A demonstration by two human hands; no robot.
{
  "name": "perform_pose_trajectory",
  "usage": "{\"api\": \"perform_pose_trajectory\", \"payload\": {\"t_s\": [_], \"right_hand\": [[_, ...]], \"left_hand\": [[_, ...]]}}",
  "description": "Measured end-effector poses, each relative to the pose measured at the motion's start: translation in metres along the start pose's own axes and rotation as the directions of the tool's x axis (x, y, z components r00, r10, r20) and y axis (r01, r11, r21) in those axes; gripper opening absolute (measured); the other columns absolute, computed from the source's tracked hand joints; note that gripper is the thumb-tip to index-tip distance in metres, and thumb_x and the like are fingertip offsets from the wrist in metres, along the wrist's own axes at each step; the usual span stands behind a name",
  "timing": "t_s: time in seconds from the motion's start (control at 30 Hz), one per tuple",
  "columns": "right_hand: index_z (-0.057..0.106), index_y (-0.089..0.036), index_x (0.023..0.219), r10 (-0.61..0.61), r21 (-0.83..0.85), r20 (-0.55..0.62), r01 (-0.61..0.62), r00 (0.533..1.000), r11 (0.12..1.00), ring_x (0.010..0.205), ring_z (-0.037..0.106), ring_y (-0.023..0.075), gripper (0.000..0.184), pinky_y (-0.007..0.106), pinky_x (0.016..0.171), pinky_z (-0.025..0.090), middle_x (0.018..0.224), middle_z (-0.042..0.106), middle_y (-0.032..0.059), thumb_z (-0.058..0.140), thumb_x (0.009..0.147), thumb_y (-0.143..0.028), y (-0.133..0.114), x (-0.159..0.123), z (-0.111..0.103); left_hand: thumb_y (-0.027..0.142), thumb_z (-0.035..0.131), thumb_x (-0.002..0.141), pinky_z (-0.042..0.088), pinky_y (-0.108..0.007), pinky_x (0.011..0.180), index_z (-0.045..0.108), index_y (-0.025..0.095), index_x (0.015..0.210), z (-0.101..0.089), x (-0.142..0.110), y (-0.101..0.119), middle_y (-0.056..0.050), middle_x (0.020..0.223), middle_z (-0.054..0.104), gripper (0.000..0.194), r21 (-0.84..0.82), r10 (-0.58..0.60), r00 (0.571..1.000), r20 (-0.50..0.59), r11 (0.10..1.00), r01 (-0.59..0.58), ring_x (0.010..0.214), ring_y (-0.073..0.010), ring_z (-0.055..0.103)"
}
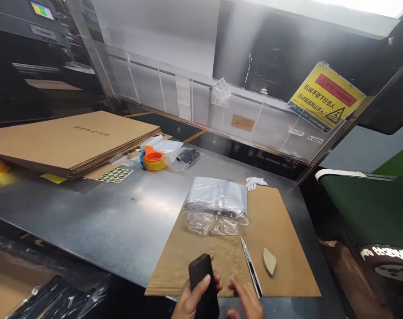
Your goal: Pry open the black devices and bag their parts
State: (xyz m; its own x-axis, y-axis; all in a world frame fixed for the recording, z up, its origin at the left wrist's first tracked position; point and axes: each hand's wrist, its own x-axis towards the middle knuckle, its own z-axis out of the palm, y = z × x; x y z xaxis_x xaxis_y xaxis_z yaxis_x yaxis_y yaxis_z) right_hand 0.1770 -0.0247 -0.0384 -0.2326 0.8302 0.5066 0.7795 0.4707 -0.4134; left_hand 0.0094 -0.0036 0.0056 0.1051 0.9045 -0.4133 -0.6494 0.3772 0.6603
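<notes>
At the cardboard sheet's [274, 221] near edge, the left hand [189, 301] grips a black phone-like object [201, 269], seemingly just holding it. Over that same edge, the right hand [247, 300] is open; a two-handed hold would need it closer. A cutter [250, 266] lies on the sheet.

Black handheld object [200, 266] in the left hand [190, 299], slim cutter [251, 267] near the right [247, 299].
The object is a dark, smooth, rectangular block with rounded corners, gripped at its sides and tilted, its upper end leaning left. The cutter, pale and dark along its narrow body, lies slantwise on the brown cardboard [287, 230], tip pointing away, beside a cream, wedge-like piece [269, 261].
</notes>
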Motion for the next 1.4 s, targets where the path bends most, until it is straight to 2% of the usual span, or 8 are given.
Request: {"api": "perform_pose_trajectory", "payload": {"t_s": [0.3, 0.57, 0.73, 0.8, 0.93, 1.13, 1.27, 1.4], "right_hand": [[0.058, -0.016, 0.110, 0.333, -0.368, 0.034, -0.298, 0.942, 0.881, 0.096, 0.053, 0.0280, 0.037, 0.043, 0.082, 0.044, 0.102, 0.059, 0.0141, 0.038, 0.090, -0.039, 0.069, 0.043, -0.020], [0.064, -0.011, 0.078, 0.524, -0.406, 0.059, -0.459, 0.850, 0.790, 0.083, 0.056, 0.0325, 0.034, 0.049, 0.076, 0.042, 0.077, 0.060, 0.0183, 0.043, 0.084, -0.037, 0.102, 0.056, -0.033], [0.060, -0.022, 0.107, 0.369, -0.144, 0.210, -0.344, 0.906, 0.928, 0.094, 0.058, 0.0214, 0.034, 0.030, 0.078, 0.048, 0.106, 0.061, 0.0093, 0.045, 0.086, -0.044, 0.038, 0.060, -0.064], [0.053, -0.024, 0.118, 0.024, 0.205, 0.237, -0.075, 0.971, 0.976, 0.104, 0.053, 0.0230, 0.032, 0.035, 0.084, 0.046, 0.113, 0.056, 0.0101, 0.047, 0.088, -0.036, -0.011, 0.062, -0.071], [0.047, -0.021, 0.127, -0.439, 0.331, 0.103, 0.386, 0.893, 0.861, 0.087, 0.052, 0.0222, 0.041, 0.036, 0.072, 0.049, 0.095, 0.057, 0.0116, 0.049, 0.088, -0.033, -0.078, 0.075, -0.072], [0.043, -0.019, 0.129, -0.345, 0.298, 0.212, 0.276, 0.914, 0.914, 0.087, 0.049, 0.0215, 0.041, 0.036, 0.070, 0.048, 0.094, 0.054, 0.0112, 0.045, 0.088, -0.019, -0.079, 0.075, -0.067], [0.047, -0.017, 0.127, -0.417, 0.335, 0.135, 0.355, 0.899, 0.873, 0.081, 0.047, 0.0208, 0.038, 0.035, 0.065, 0.048, 0.089, 0.054, 0.0113, 0.046, 0.089, -0.024, -0.083, 0.073, -0.065], [0.049, -0.022, 0.128, -0.256, 0.466, 0.223, 0.128, 0.941, 0.876, 0.089, 0.050, 0.0205, 0.039, 0.036, 0.074, 0.048, 0.097, 0.053, 0.0099, 0.047, 0.088, -0.020, -0.082, 0.079, -0.066]], "left_hand": [[0.038, 0.063, 0.074, 0.045, -0.031, 0.075, 0.057, 0.018, 0.116, -0.019, -0.015, 0.007, -0.005, 0.082, 0.063, 0.047, 0.360, 0.219, 0.928, 0.302, 0.875, -0.324, 0.076, -0.0184, 0.058], [0.026, 0.056, 0.078, 0.047, -0.031, 0.071, 0.059, 0.019, 0.116, -0.042, -0.019, 0.016, -0.009, 0.083, 0.066, 0.039, 0.554, 0.352, 0.803, 0.481, 0.588, -0.590, 0.074, -0.0202, 0.061], [0.021, 0.059, 0.073, 0.047, -0.032, 0.070, 0.064, 0.020, 0.106, -0.032, -0.023, 0.025, -0.009, 0.083, 0.068, 0.034, 0.586, 0.289, 0.803, 0.521, 0.563, -0.583, 0.073, -0.0218, 0.062], [0.023, 0.060, 0.072, 0.047, -0.031, 0.069, 0.066, 0.019, 0.102, -0.024, -0.024, 0.029, -0.009, 0.083, 0.068, 0.030, 0.591, 0.236, 0.808, 0.540, 0.577, -0.564, 0.073, -0.0222, 0.061], [0.029, 0.052, 0.079, 0.045, -0.031, 0.066, 0.066, 0.018, 0.088, -0.016, -0.026, 0.031, -0.009, 0.077, 0.065, 0.020, 0.579, 0.180, 0.765, 0.618, 0.554, -0.598, 0.069, -0.0215, 0.059], [0.031, 0.054, 0.077, 0.042, -0.031, 0.062, 0.066, 0.018, 0.087, -0.024, -0.032, 0.031, -0.010, 0.072, 0.062, 0.020, 0.636, 0.131, 0.756, 0.642, 0.460, -0.620, 0.064, -0.0213, 0.055], [0.039, 0.051, 0.079, 0.041, -0.031, 0.061, 0.066, 0.019, 0.074, -0.025, -0.034, 0.027, -0.008, 0.065, 0.059, 0.026, 0.616, 0.155, 0.773, 0.615, 0.518, -0.594, 0.060, -0.0196, 0.051], [0.031, 0.055, 0.076, 0.044, -0.033, 0.074, 0.066, 0.017, 0.094, -0.024, -0.033, 0.021, -0.008, 0.083, 0.065, 0.026, 0.540, 0.130, 0.817, 0.562, 0.690, -0.482, 0.075, -0.0222, 0.058]]}}
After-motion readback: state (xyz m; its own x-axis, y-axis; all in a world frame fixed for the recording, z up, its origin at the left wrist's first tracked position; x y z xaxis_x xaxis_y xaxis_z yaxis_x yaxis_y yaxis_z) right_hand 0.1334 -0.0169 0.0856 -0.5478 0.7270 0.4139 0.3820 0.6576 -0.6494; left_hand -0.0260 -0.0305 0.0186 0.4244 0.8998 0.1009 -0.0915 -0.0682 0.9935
